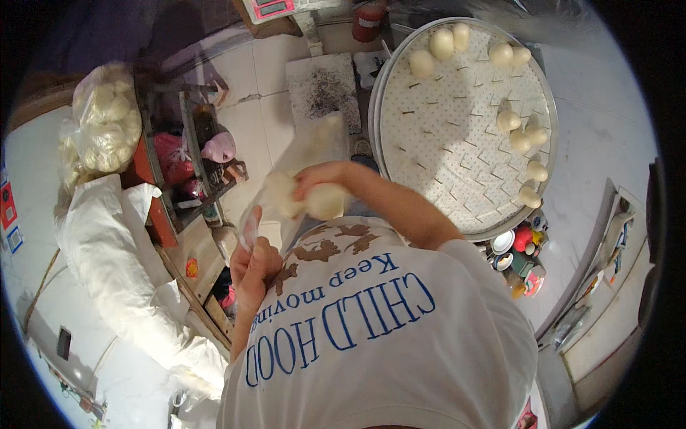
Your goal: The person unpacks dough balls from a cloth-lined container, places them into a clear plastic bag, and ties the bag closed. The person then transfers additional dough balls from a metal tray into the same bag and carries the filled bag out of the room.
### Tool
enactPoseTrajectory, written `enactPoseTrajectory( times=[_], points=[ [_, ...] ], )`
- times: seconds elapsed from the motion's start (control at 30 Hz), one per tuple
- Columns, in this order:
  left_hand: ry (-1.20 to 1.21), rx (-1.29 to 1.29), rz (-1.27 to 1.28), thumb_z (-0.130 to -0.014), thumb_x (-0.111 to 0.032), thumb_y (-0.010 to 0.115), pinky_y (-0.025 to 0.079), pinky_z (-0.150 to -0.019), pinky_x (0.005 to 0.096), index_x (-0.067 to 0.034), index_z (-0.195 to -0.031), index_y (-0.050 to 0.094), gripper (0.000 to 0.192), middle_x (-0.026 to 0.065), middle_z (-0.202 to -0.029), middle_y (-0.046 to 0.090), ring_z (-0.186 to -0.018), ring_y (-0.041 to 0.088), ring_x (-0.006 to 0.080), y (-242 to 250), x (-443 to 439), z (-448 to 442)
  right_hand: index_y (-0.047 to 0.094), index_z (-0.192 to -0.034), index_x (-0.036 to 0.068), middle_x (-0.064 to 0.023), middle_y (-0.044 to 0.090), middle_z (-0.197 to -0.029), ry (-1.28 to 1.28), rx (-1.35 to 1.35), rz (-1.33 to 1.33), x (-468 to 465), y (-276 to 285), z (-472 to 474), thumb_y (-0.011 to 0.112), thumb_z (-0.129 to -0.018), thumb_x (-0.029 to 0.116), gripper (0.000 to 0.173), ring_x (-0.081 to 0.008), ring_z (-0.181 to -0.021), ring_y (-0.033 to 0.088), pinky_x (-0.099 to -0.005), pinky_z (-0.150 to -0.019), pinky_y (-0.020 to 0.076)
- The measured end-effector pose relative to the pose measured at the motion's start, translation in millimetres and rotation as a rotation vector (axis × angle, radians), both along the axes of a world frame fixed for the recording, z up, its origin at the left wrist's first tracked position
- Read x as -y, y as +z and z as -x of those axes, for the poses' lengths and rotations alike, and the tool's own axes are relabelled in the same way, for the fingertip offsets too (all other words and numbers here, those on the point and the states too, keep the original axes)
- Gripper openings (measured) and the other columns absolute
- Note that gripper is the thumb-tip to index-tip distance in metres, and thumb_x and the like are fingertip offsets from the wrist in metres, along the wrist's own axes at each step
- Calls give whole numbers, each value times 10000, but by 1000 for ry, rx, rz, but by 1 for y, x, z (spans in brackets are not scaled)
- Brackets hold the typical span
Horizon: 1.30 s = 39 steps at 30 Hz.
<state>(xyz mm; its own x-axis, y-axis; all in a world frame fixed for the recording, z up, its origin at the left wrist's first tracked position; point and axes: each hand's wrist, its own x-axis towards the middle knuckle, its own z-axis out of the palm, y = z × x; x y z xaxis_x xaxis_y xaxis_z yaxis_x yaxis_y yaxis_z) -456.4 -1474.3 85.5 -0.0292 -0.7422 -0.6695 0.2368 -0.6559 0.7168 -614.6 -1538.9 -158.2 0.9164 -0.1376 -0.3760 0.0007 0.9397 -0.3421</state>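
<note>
My left hand [256,265] is closed on the edge of a clear plastic bag [300,145], one finger raised inside the film. My right hand [320,179] reaches in from the right, its fingers on pale round buns [326,201] at the bag's mouth; motion blurs them, and how many it grips is hard to tell. Another pale bun [283,187] lies just left of those fingers. To the right stands a large round perforated steamer tray [423,128], with several white buns [442,44] scattered near its rim.
A full bag of buns [107,120] sits at the left, beside a white cloth bundle [118,268]. Near it stands a wooden rack [187,155] with pink bags. A scale [270,8] is at the top, a red bucket [368,21] beyond. Dishes [504,242] lie below the tray.
</note>
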Motion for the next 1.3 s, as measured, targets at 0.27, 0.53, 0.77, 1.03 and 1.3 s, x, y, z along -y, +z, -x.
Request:
enactPoseTrajectory(
  times=[0.27,0.53,0.77,1.03,1.3],
  points=[
    [39,-54,92,-967,-184,572,163,-445,207,47,-1411,407,527,-106,-565,292,-464,244,5,-12,-6,-29,663,-1104,45,-71,699,-946,-392,-884,684,4,-11,36,660,-876,287,333,-157,-846,658,-295,-759,527],
    [10,-30,12,-961,-143,558,165,-434,204,49,-1396,431,492,-105,-569,285,-464,245,-2,-26,9,-14,565,-1191,147,-162,620,-1081,-364,-1832,1395,107,-32,252,751,-703,152,523,-372,-950,622,-465,-804,511],
    [12,60,-44,-958,-144,560,172,-417,200,32,-1368,475,454,-106,-560,297,-450,255,1,-25,8,-8,562,-1194,178,-130,630,-1134,-317,-1574,1211,131,-8,290,747,-716,183,512,-332,-980,636,-422,-821,524],
    [-22,46,-94,-960,-142,533,181,-403,209,0,-1357,500,423,-91,-525,302,-411,238,16,-29,3,-8,572,-1230,74,-80,654,-1044,-1400,-863,165,118,38,388,759,-771,263,530,-184,-908,632,-324,-773,524],
    [-10,77,-98,-954,-137,534,175,-405,215,11,-1370,478,445,-94,-509,306,-404,247,20,-19,0,4,479,-1360,151,-148,629,-1217,-203,-1841,868,169,-29,341,764,-691,340,751,-296,-1125,601,-382,-933,498]
  ],
)
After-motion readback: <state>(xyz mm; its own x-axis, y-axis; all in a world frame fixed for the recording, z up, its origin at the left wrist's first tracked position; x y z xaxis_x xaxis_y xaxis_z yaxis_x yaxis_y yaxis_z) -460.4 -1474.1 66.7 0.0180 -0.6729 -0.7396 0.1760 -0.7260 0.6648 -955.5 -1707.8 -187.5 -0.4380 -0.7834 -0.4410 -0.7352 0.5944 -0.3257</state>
